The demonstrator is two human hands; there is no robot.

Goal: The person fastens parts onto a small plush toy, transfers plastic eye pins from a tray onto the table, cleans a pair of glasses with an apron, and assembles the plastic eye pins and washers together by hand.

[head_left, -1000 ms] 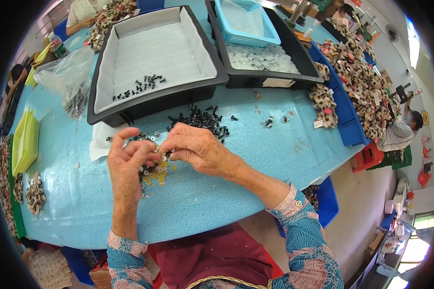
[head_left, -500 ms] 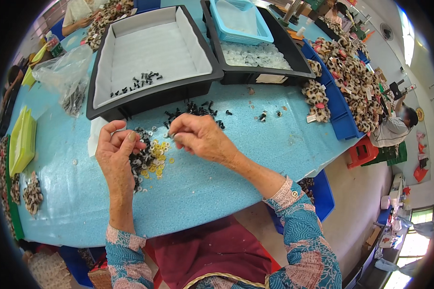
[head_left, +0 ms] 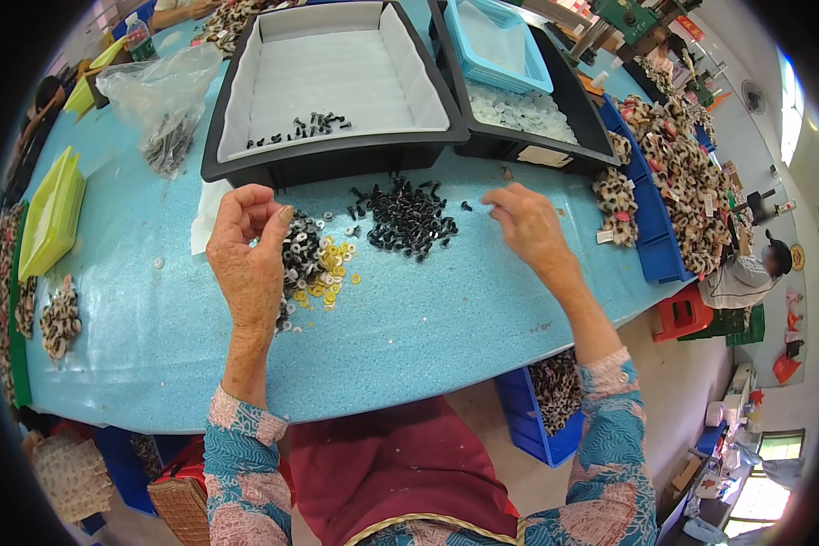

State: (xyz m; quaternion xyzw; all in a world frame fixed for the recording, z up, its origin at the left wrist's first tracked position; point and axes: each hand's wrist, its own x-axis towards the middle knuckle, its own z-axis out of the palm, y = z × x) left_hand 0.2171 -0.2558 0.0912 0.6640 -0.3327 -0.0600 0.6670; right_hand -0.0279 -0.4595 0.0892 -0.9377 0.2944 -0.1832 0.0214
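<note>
My left hand (head_left: pixel 249 247) hovers at the left edge of a heap of black and white small parts (head_left: pixel 301 257), its fingers curled toward the thumb. Whatever lies inside that curl is hidden. Yellow small rings (head_left: pixel 333 271) spread along the heap's right side. Behind and to the right lies a pile of black stemmed pegs (head_left: pixel 408 217), with one loose black peg (head_left: pixel 467 206) just off it. My right hand (head_left: pixel 535 235) is right of this peg, fingers bent and tips drawn together low over the blue tabletop (head_left: pixel 409 355). Anything in its fingertips is too small to tell.
Behind the pile stands a lined black tray (head_left: pixel 337 156) with several pegs inside. Beside it, a black bin (head_left: pixel 564 164) holds clear pieces and a light-blue basket (head_left: pixel 510 75). Spotted plush pieces (head_left: pixel 669 173) fill a blue crate (head_left: pixel 651 227) at right. A yellow-green basket (head_left: pixel 50 214) stands left.
My right hand has moved right, from beside the left hand to past the black pegs, uncovering their pile. My left hand stays by the mixed heap. The whole view has shifted slightly.
</note>
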